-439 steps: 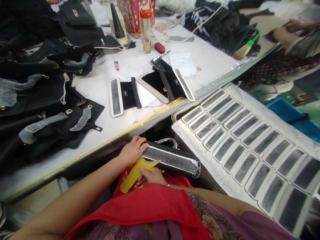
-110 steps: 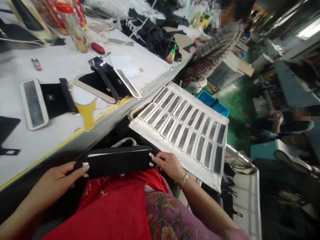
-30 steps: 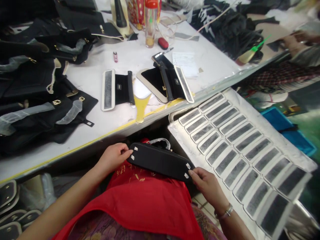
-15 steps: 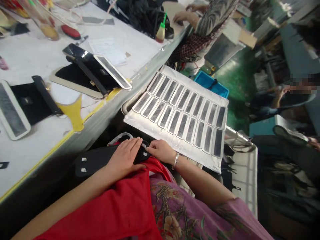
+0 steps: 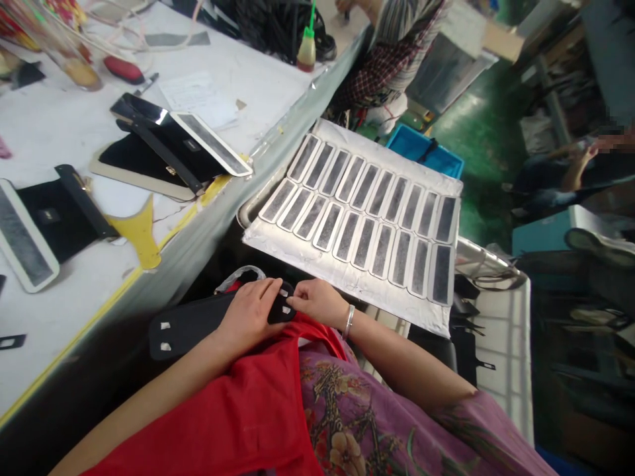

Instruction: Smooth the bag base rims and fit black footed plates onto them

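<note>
A long black panel with rounded ends [image 5: 191,324] lies across my lap, with small white tabs showing at both ends. My left hand [image 5: 251,307] rests flat over its right part, fingers stretched out and the thumb apart along the near edge. At the right end my right hand [image 5: 317,304] is closed, thumb and fingers pinched together beside a white tab [image 5: 286,309]. Whatever is between those fingertips is too small to make out. Red cloth [image 5: 213,403] covers my lap below the panel.
To the right, a silvery board [image 5: 347,274] bears two rows of pale-rimmed grey strips over a white crate [image 5: 513,357]. On the table [image 5: 278,86] at left stand black bag pieces [image 5: 183,145], a yellow piece [image 5: 141,231] and a glue bottle [image 5: 306,49]. A co-worker [image 5: 387,59] sits beyond.
The view has shifted slightly. My left hand stays flat on the panel, and my right hand remains pinched at its end with only a tiny shift.
</note>
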The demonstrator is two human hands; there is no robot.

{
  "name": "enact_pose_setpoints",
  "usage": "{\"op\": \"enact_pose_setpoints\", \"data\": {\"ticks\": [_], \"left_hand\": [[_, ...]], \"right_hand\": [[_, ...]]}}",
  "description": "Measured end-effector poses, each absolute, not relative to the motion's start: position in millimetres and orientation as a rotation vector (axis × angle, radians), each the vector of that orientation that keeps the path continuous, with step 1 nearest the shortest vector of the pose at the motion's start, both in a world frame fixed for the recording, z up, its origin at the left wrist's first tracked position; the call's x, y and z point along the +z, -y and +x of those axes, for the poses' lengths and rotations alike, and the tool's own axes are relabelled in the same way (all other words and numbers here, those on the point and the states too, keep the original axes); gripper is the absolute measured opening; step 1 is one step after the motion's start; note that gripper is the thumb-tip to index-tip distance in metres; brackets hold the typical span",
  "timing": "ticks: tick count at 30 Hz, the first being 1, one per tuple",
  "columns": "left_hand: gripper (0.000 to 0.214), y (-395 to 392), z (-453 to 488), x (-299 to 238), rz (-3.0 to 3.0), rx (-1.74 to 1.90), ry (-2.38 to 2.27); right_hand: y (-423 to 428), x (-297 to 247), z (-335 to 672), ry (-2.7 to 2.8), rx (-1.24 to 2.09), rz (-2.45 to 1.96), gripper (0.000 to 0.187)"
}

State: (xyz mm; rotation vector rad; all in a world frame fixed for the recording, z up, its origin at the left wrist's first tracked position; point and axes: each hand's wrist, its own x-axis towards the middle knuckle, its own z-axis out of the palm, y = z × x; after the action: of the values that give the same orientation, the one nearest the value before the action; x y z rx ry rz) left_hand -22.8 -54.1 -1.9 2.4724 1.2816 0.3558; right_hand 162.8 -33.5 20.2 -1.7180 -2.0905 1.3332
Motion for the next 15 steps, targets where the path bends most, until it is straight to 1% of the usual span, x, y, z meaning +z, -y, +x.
{"op": "enact_pose_setpoints", "data": {"ticks": [3, 8, 13, 15], "left_hand": [[0.069, 53.7, -23.8, -2.0, 2.457, 0.374, -1.274], [0.073, 49.6, -25.5, -3.5, 2.430, 0.389, -1.248], [0.067, 47.4, -14.0, -1.0, 2.354, 0.356, -1.308], [0.073, 49.3, -15.1, 6.4, 2.310, 0.335, -1.295]], "right_hand": [[33.3, 22.3, 162.1, 2.107, 1.319, -1.709, 0.020], [29.1, 23.2, 159.8, 2.122, 1.305, -1.759, 0.021], [24.3, 17.7, 153.1, 2.145, 1.288, -1.858, 0.023], [25.8, 18.6, 150.7, 2.192, 1.241, -1.886, 0.025]]}}
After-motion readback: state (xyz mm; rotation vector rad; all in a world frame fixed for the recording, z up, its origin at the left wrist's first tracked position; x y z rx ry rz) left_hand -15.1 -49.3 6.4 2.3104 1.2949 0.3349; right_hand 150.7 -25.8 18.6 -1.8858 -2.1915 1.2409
